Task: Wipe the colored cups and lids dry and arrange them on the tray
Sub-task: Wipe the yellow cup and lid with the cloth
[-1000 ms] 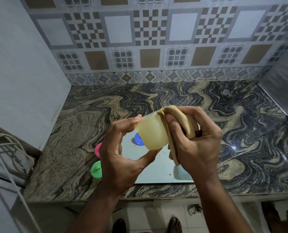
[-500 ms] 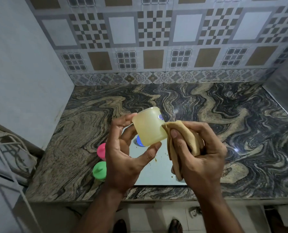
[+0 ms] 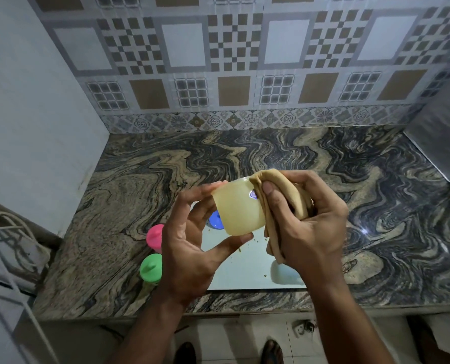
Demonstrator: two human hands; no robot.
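My left hand [image 3: 189,248] holds a pale yellow cup [image 3: 237,208] between thumb and fingertips, above the counter. A small round sticker shows on the cup's side. My right hand [image 3: 310,219] grips a folded tan cloth [image 3: 287,198] pressed against the cup's right end. Below them a white tray [image 3: 245,274] lies flat near the counter's front edge. A blue lid [image 3: 216,220] sits on the tray's far left part, and a pale blue cup [image 3: 284,274] shows partly under my right wrist. A pink cup [image 3: 154,236] and a green cup [image 3: 150,267], both with lids on, stand left of the tray.
The marbled stone counter [image 3: 271,158] stretches back to a tiled wall. A grey metal surface [image 3: 444,137] leans at the far right. A white wire rack [image 3: 11,258] stands at the left below the counter. Crumbs dot the tray. Feet show on the floor below.
The cloth has shifted back over the cup's right end after sliding off it half a second ago. The cup has turned in my left hand, and its sticker now faces me.
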